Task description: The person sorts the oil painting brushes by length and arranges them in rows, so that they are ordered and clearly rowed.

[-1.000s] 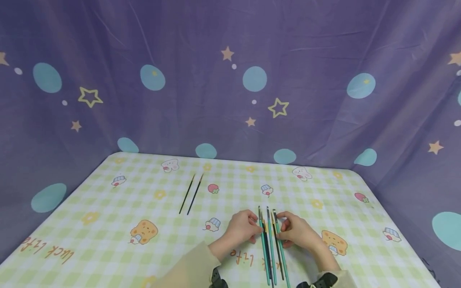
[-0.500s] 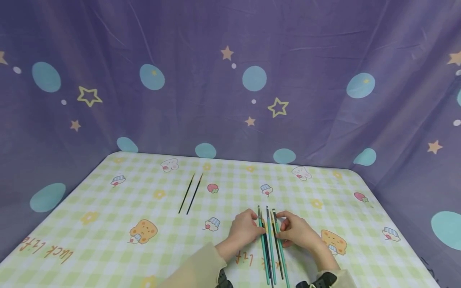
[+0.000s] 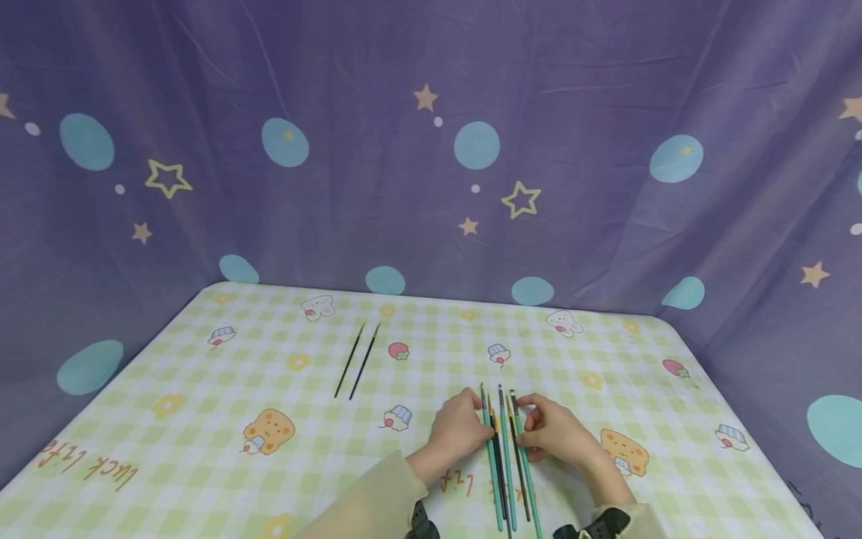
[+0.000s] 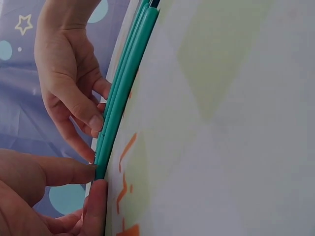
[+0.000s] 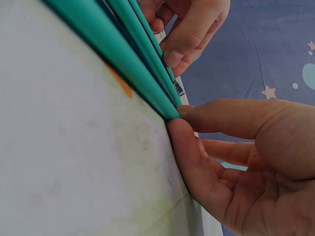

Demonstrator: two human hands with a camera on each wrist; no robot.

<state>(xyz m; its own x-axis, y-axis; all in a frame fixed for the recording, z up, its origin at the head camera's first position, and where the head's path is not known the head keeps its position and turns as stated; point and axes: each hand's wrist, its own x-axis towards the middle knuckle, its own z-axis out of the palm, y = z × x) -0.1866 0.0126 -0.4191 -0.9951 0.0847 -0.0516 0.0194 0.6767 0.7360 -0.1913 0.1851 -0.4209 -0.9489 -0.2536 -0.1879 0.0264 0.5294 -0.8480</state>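
In the head view, a row of teal and black paintbrushes [image 3: 506, 471] lies side by side on the cloth, bristle ends pointing away from me. My left hand [image 3: 459, 430] is at the row's left side, thumb and finger pinching the outermost teal paintbrush [image 3: 494, 468]. On the opposite side my right hand [image 3: 555, 433] pinches the rightmost teal paintbrush [image 3: 530, 486] near its ferrule. Both wrist views show teal handles [image 4: 118, 98] close up, with thumb and fingertip meeting at the nearest brush. Farther left lie two thin black paintbrushes [image 3: 349, 363], apart from the row.
A green-and-white checked tablecloth [image 3: 202, 442] with printed cakes, toast and flowers covers the table. Behind it hangs a purple curtain [image 3: 377, 202] with stars and blue dots. The table's back edge runs along the curtain.
My left hand and sleeve have shifted slightly right, and its thumb now reaches further over the left brushes. The right hand stays where it was; the brushes barely move.
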